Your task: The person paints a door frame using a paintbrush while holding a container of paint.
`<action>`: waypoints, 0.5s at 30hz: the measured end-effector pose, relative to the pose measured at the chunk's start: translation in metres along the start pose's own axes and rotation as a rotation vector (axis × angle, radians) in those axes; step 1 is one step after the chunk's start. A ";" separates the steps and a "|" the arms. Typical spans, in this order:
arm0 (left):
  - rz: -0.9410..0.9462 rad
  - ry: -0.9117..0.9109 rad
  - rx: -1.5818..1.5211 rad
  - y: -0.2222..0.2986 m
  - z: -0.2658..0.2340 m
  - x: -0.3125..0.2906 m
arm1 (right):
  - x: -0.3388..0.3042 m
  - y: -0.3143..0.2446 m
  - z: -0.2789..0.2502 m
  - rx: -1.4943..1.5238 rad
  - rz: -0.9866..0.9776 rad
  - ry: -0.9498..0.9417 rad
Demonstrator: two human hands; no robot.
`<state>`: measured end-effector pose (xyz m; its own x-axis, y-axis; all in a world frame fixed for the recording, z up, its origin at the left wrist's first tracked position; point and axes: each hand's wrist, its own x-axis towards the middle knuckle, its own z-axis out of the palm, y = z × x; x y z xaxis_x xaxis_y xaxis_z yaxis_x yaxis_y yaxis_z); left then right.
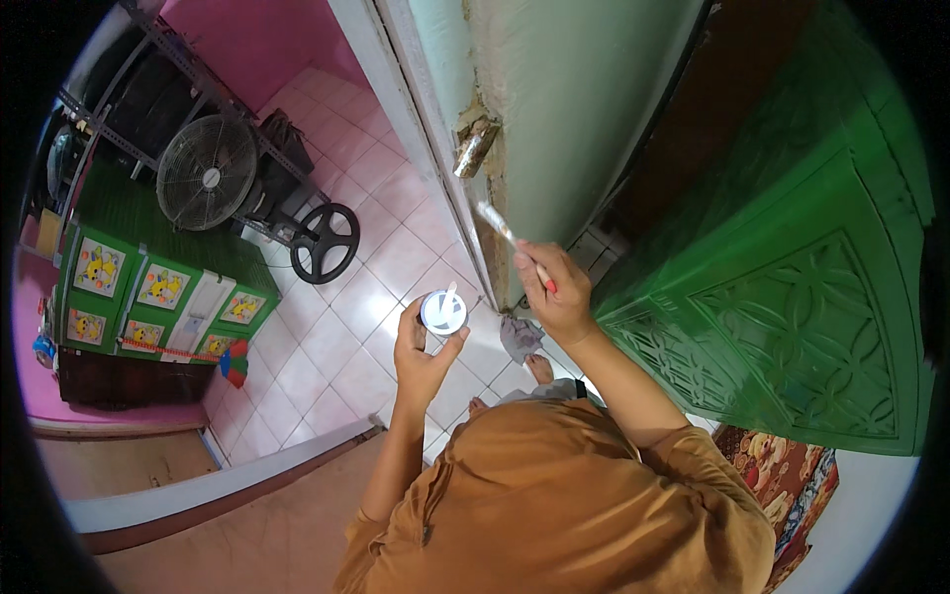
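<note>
While the left hand (424,364) cups a tub (443,315), the right hand (560,289) grips a brush (504,229), bristles (488,211) beyond it: likely light, best held mid-handle!

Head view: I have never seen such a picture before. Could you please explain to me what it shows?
There is no machine here, only a person's two bare hands. The picture comes from a wide camera worn on the head, looking down, so straight edges bend near the rim. The left hand holds a small round tub. The right hand holds a brush close to the wall; I cannot tell whether it touches. Below, on the tiled floor, stands a fan, and a grey cloth lies beside a foot.
</note>
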<state>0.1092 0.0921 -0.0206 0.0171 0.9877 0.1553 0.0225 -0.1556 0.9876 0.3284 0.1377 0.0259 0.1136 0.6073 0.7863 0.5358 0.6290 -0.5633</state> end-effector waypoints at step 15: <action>0.005 -0.012 -0.003 0.012 -0.005 -0.012 | 0.010 -0.017 -0.009 0.111 0.039 0.052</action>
<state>0.1043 0.0788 -0.0099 0.0295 0.9867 0.1598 0.0194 -0.1604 0.9869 0.3280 0.1287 0.0455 0.1771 0.6087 0.7734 0.4349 0.6565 -0.6163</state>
